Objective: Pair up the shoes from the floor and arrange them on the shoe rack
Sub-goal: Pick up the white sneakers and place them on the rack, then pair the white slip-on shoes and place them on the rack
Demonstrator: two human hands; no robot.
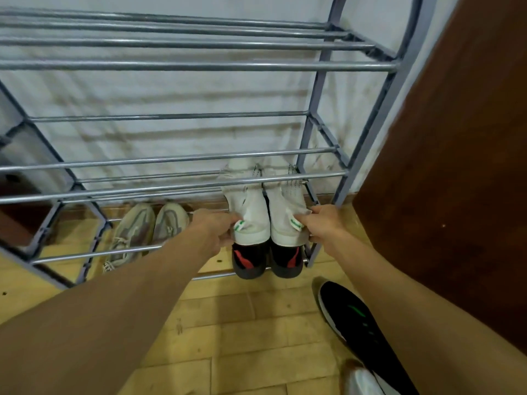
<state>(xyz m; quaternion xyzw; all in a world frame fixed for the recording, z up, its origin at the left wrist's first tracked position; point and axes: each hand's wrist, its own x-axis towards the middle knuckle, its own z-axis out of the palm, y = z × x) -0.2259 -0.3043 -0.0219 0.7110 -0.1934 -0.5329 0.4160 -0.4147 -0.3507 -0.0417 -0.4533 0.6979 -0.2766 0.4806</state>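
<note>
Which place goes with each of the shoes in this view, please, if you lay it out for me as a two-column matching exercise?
Shoes:
1. white sneakers with green heel tabs
2. black shoes with red markings
3. beige sneakers
4. black sneaker with a green mark

Places:
A. on the floor, outside the shoe rack
B. low on the rack, left of the left hand
C. gripped at the heels by the left hand and right hand
D. right below the white pair

Pairs: 1-C, 2-D, 3-B, 4-A.
</note>
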